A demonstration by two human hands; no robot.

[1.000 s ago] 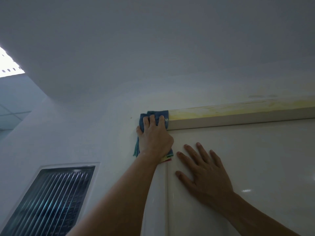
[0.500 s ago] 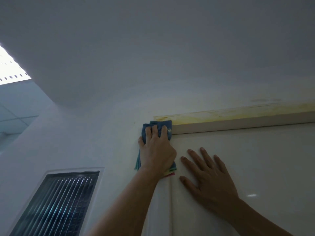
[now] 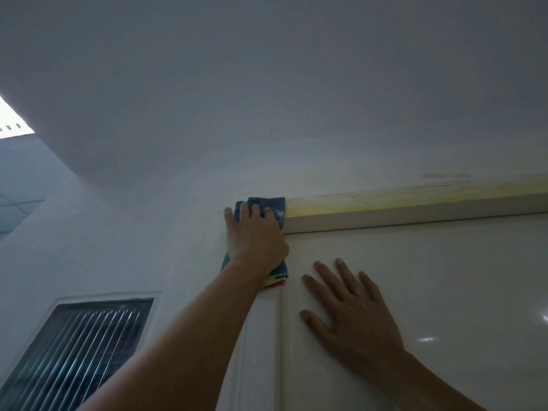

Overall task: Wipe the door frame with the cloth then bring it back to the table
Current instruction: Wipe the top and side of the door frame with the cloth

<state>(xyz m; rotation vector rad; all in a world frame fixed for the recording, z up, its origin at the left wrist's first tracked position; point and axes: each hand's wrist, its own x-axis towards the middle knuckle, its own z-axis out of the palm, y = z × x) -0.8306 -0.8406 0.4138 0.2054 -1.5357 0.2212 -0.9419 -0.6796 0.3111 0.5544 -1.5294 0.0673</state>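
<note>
My left hand [image 3: 255, 238] presses a blue cloth [image 3: 274, 207] against the top left corner of the door frame [image 3: 415, 215]. The cloth has green, yellow and pink stripes showing below my wrist. Its upper edge folds over the frame's yellowed top ledge. My right hand [image 3: 353, 315] lies flat with fingers spread on the glossy white door [image 3: 444, 292], just right of the left frame post and below the cloth. It holds nothing.
A white wall [image 3: 148, 247] runs to the left of the frame, with a louvred vent window [image 3: 74, 351] set low in it. A ceiling light [image 3: 12, 123] glows at the far left. The ceiling fills the upper view.
My left hand has stayed on the cloth at the frame corner, with its fingers spreading slightly left. The view shifted a little. My right hand remains flat on the door.
</note>
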